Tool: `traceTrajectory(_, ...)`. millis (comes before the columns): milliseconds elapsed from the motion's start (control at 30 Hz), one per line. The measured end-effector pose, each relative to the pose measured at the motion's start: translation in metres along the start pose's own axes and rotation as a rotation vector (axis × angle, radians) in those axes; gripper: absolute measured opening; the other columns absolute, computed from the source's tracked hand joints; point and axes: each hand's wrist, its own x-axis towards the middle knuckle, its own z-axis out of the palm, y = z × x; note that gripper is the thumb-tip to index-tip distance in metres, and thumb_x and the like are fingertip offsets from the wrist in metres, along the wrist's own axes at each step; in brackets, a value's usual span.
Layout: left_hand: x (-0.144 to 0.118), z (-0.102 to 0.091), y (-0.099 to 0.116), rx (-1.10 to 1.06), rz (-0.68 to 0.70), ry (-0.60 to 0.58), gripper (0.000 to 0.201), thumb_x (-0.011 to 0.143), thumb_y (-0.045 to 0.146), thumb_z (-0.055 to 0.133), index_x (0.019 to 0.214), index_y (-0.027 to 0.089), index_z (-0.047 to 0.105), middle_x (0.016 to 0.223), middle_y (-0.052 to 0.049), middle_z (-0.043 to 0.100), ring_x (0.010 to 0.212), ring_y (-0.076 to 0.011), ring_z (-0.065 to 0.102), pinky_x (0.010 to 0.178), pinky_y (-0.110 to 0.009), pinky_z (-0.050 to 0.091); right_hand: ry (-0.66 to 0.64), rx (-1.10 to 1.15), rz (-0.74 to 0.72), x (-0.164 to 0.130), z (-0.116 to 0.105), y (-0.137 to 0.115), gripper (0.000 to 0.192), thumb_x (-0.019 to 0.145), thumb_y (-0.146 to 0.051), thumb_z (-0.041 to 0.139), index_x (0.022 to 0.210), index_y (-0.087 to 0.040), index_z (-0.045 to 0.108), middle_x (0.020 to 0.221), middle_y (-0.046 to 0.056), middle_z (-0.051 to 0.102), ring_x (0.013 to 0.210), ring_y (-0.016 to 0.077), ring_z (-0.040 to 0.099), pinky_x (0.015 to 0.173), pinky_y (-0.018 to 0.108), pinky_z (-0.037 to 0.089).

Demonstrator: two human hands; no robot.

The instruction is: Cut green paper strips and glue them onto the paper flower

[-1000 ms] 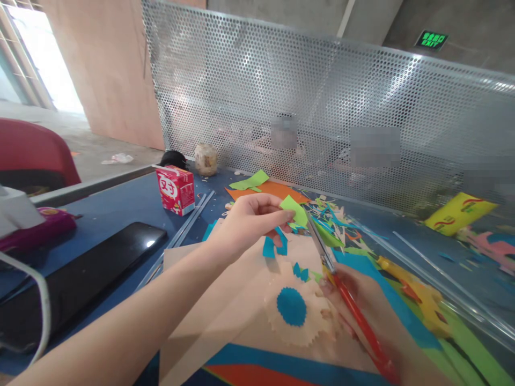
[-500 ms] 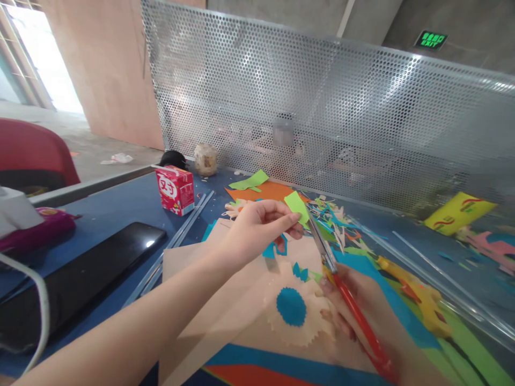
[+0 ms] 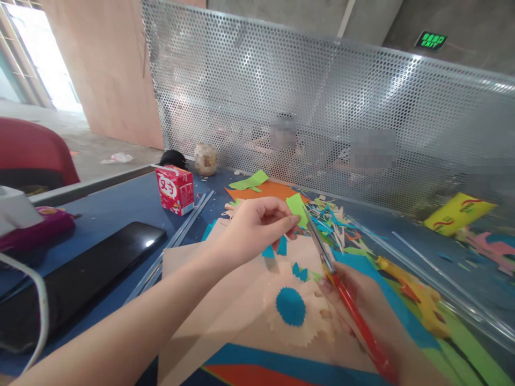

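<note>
Blue table: one scissors, two hands.

Your right hand runs off the frame at five o'clock, hiding the scissors' handles. Blurred patches hide figures behind the mesh screen at twelve o'clock.

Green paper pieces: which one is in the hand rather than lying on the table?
The small light-green piece pinched by the left hand, right at the scissors blades. The other green piece lies flat near the mesh screen.
</note>
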Motion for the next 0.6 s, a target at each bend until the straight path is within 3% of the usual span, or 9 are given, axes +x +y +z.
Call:
traceTrajectory(133, 0.000, -0.001, 0.000, 0.027, 0.022, -0.020, 0.018, 0.079, 0.029, 0.057, 0.069, 0.013, 0.054, 0.064, -0.001, 0.062, 0.045, -0.0059, 0.051, 0.043, -0.018, 0.042, -0.005, 0.073, -0.004, 0.000, 0.000, 0.001, 0.042, 0.066, -0.051, 0.064, 0.060, -0.022, 0.033, 0.053, -0.007, 0.033, 0.040, 0.0076, 0.034, 0.034, 0.019, 0.030)
traceTrajectory(300, -0.002, -0.001, 0.001, 0.030, 0.067, -0.021, 0.019, 0.080, 0.029, 0.057, 0.069, 0.014, 0.054, 0.065, 0.000, 0.061, 0.045, -0.0051, 0.050, 0.044, -0.018, 0.042, 0.061, -0.100, -0.149, 0.003, -0.002, 0.009, 0.036, 0.071, -0.052, 0.055, 0.061, -0.021, 0.040, 0.056, -0.004, 0.042, 0.053, 0.0129, 0.039, 0.046, 0.023, 0.033)
traceTrajectory(600, -0.009, 0.000, 0.006, 0.054, 0.220, -0.008, 0.017, 0.081, 0.029, 0.058, 0.071, 0.016, 0.055, 0.066, 0.002, 0.062, 0.055, -0.0047, 0.053, 0.048, -0.016, 0.043, 0.201, -0.195, -0.284, -0.006, 0.003, 0.004, 0.034, 0.077, -0.054, 0.046, 0.065, -0.023, 0.045, 0.053, -0.005, 0.043, 0.047, 0.0135, 0.043, 0.044, 0.022, 0.037)
